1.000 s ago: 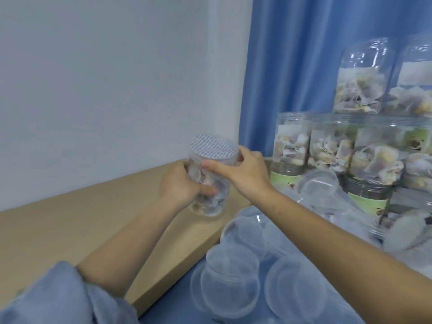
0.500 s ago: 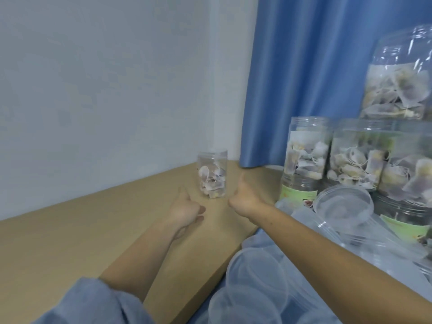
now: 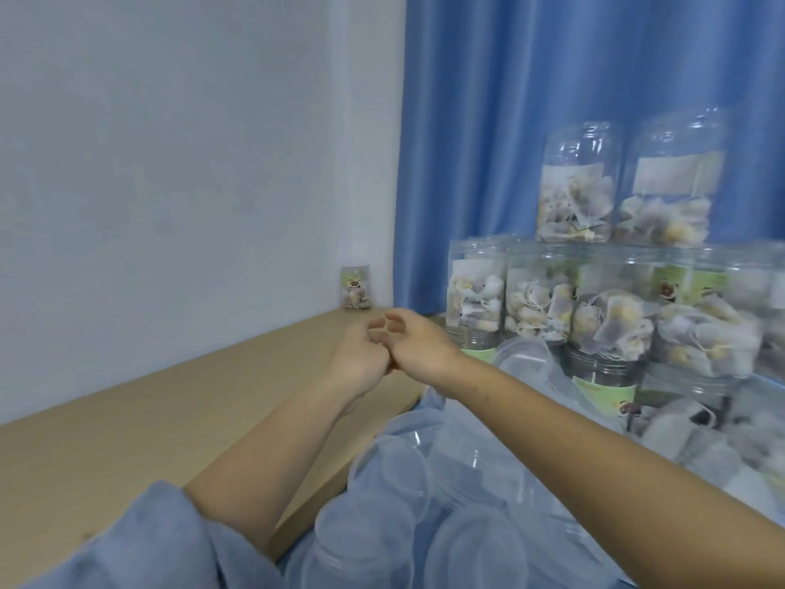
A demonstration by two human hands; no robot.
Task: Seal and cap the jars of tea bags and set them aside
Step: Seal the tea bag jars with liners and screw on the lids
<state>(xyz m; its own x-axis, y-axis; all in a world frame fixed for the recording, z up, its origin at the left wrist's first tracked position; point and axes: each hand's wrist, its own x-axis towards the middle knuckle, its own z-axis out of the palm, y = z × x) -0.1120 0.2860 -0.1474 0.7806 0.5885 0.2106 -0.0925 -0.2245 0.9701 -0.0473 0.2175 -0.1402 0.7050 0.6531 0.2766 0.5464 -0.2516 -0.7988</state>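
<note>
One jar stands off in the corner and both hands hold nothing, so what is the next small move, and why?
Probably reach the right hand toward the nearest tea-bag-filled clear plastic jar in the stack by the blue curtain. The small jar of tea bags already stands at the wall corner of the tan wooden table, and the left hand is free too.

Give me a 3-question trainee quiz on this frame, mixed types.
1. True or false: the left hand grips the small jar.
2. Where does the small jar stand? A) in the far corner by the wall B) on top of the stacked jars C) among the clear lids
3. Fill in: behind the stacked jars hangs a blue ____.

Key: 1 false, it stands alone, beyond both hands (right hand too). 2 A. 3 curtain.
</note>
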